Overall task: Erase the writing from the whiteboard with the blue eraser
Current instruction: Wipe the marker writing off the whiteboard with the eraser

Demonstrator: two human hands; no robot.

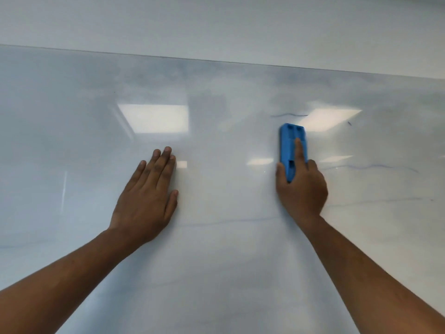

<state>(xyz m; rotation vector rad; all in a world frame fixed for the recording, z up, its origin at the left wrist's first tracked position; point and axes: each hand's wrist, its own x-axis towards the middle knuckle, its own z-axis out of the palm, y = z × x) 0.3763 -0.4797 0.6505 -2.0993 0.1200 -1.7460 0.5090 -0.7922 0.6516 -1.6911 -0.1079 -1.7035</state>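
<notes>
I'm gripping the blue eraser (292, 150) upright on the whiteboard (216, 261) in my right hand (302, 186), forefinger along its back, just below the nearest blue stroke (289, 115), while my left hand (149, 196) is pressing flat, well apart.

The whiteboard (216, 273) ran out of the picture at the left, right and bottom edges, so only its top edge showed. Both forearms were cut off at the bottom corners of the frame. The right hand (302, 186) covered the lower end of the blue eraser (289, 145), and its wiping face lay hidden against the board. The palm of the left hand (147, 198) was likewise hidden against the board. The right hand's outline was slightly blurred. 2 bright ceiling-light reflections washed out the board near its top edge. The faint blue marks (375, 167) toward the right edge were too smeared to read.
</notes>
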